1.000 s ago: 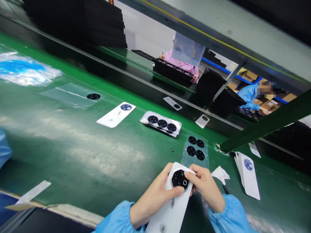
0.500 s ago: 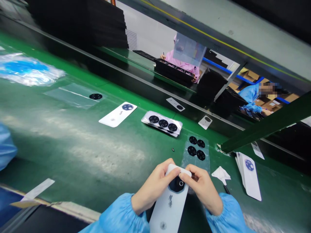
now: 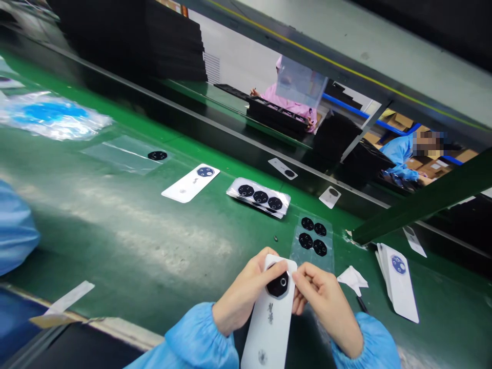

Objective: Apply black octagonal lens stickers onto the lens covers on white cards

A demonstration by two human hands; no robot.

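Note:
A white panel (image 3: pixel 271 328) with a black round camera piece (image 3: pixel 277 281) near its top stands tilted in front of me. My left hand (image 3: pixel 248 289) grips its upper left side, thumb lying on the black piece. At the panel's upper right edge, my right hand (image 3: pixel 321 297) has its thumb and fingertips closed around the edge. Behind my hands lies a clear sheet (image 3: pixel 313 261) with several black round pieces. A white cloth (image 3: pixel 352 279) and a dark pen-like tool (image 3: pixel 362 304) are right of my right hand.
White panels (image 3: pixel 400 287) lie stacked at the right; another panel (image 3: pixel 188 187) lies left of a wrapped stack (image 3: pixel 259 197). Clear bags (image 3: pixel 57 120) are at the far left. A green post (image 3: pixel 415 205) slants at right. A blue sleeve (image 3: pixel 15 230) enters from the left; people sit beyond.
My right thumb has moved off the black piece to the panel's right edge. My left thumb remains on the black piece. The view has shifted slightly.

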